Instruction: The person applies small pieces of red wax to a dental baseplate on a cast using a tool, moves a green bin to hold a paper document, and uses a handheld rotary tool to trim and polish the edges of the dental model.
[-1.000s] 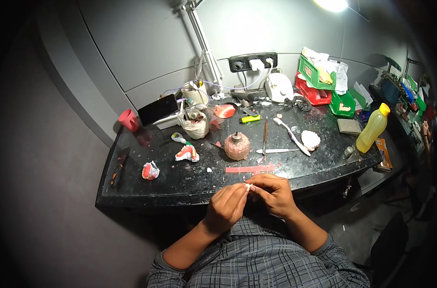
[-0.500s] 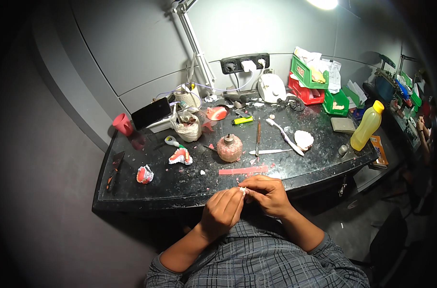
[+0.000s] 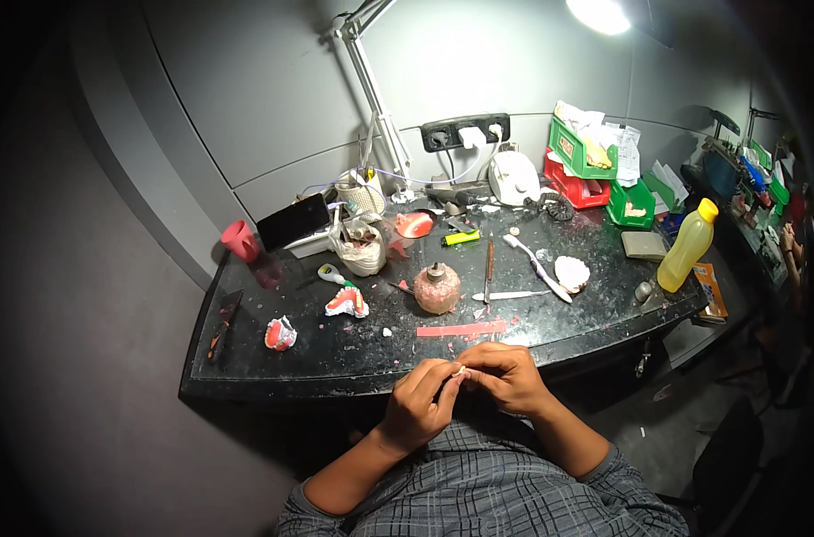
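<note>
My left hand and my right hand meet just off the desk's front edge, both closed with fingertips pinched together. Between them they grip a small whitish piece, mostly covered by the fingers, so its exact kind cannot be made out. Just beyond the hands lies a flat pink wax strip. Behind it stands a round, wax-spattered burner with a metal top. Two dental models with red-pink wax, one larger and one smaller, rest to the left.
On the black desk are a brown-handled tool, a toothbrush, a white plaster model and a yellow-green lighter. A yellow bottle stands right, a red cup left. Green and red bins are stacked behind.
The view has shifted slightly, so the desk sits a little lower and further right. Both hands stay together on the whitish piece, which shows less between the fingers.
</note>
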Action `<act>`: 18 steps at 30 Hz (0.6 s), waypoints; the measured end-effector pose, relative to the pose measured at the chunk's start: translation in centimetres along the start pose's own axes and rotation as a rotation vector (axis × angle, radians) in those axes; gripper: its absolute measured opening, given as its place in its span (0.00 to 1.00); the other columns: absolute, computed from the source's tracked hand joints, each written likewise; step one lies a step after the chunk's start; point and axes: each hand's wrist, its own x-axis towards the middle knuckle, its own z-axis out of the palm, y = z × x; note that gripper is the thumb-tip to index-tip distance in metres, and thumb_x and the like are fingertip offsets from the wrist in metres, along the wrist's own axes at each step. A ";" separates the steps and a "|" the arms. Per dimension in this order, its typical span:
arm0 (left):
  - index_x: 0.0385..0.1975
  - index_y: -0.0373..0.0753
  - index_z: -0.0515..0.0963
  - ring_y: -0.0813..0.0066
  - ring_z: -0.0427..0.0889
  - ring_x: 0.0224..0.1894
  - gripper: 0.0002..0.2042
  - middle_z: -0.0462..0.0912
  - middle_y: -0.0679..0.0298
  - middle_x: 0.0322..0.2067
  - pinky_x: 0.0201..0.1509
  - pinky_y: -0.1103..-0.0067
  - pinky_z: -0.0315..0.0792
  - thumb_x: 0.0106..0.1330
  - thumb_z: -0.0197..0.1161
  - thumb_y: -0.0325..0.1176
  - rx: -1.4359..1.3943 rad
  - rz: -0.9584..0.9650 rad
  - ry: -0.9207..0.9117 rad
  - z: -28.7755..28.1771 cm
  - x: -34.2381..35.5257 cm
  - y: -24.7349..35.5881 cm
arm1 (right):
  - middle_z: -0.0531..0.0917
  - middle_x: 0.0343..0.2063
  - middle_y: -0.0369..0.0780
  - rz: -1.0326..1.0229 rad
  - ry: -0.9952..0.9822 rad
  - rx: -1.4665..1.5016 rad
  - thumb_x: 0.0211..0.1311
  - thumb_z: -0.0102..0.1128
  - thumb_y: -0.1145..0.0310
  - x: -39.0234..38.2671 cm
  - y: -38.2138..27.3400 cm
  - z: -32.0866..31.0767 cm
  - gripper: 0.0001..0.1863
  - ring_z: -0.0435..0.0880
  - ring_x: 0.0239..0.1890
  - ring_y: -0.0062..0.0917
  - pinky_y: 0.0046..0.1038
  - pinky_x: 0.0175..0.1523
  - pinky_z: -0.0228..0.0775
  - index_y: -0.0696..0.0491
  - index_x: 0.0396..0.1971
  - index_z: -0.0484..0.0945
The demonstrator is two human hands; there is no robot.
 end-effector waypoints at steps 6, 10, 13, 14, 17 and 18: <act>0.36 0.30 0.80 0.61 0.85 0.33 0.05 0.83 0.53 0.32 0.37 0.74 0.79 0.62 0.66 0.20 -0.039 -0.030 -0.001 -0.2 0.1 0.2 | 0.86 0.35 0.40 -0.136 0.002 -0.133 0.61 0.66 0.77 0.0 0.5 -0.2 0.07 0.85 0.33 0.21 0.22 0.38 0.77 0.60 0.39 0.84; 0.36 0.30 0.81 0.63 0.86 0.33 0.04 0.84 0.54 0.32 0.37 0.75 0.78 0.62 0.66 0.20 -0.080 -0.075 0.027 -0.4 0.2 0.4 | 0.86 0.38 0.41 -0.005 0.035 -0.113 0.58 0.69 0.76 -0.1 -1.5 -0.7 0.10 0.86 0.39 0.23 0.23 0.42 0.79 0.59 0.40 0.85; 0.34 0.31 0.82 0.64 0.86 0.33 0.03 0.85 0.54 0.31 0.38 0.76 0.78 0.62 0.66 0.20 -0.108 -0.138 0.027 -0.5 0.4 0.6 | 0.86 0.39 0.42 -0.066 0.127 -0.206 0.56 0.72 0.76 -0.6 -3.3 -4.0 0.11 0.86 0.40 0.24 0.23 0.46 0.80 0.58 0.40 0.85; 0.35 0.31 0.82 0.64 0.86 0.33 0.03 0.85 0.54 0.32 0.37 0.76 0.79 0.62 0.66 0.21 -0.106 -0.140 0.026 -0.6 0.4 0.5 | 0.86 0.40 0.42 -0.085 0.151 -0.225 0.55 0.72 0.76 -1.1 -3.8 -5.5 0.12 0.86 0.40 0.25 0.24 0.47 0.80 0.58 0.40 0.85; 0.37 0.31 0.82 0.63 0.87 0.34 0.04 0.85 0.54 0.33 0.37 0.75 0.79 0.63 0.66 0.22 -0.107 -0.148 0.024 -0.4 0.3 0.2 | 0.86 0.38 0.42 -0.071 0.158 -0.360 0.54 0.73 0.75 -4.4 -5.1 -11.5 0.11 0.86 0.39 0.24 0.23 0.44 0.79 0.58 0.38 0.85; 0.37 0.31 0.82 0.63 0.87 0.34 0.05 0.86 0.54 0.33 0.37 0.75 0.79 0.63 0.66 0.22 -0.096 -0.148 0.031 -0.4 0.2 -0.1 | 0.86 0.35 0.41 0.001 0.128 -0.418 0.54 0.73 0.75 -5.8 -5.8 -13.2 0.10 0.86 0.37 0.23 0.23 0.42 0.78 0.58 0.37 0.86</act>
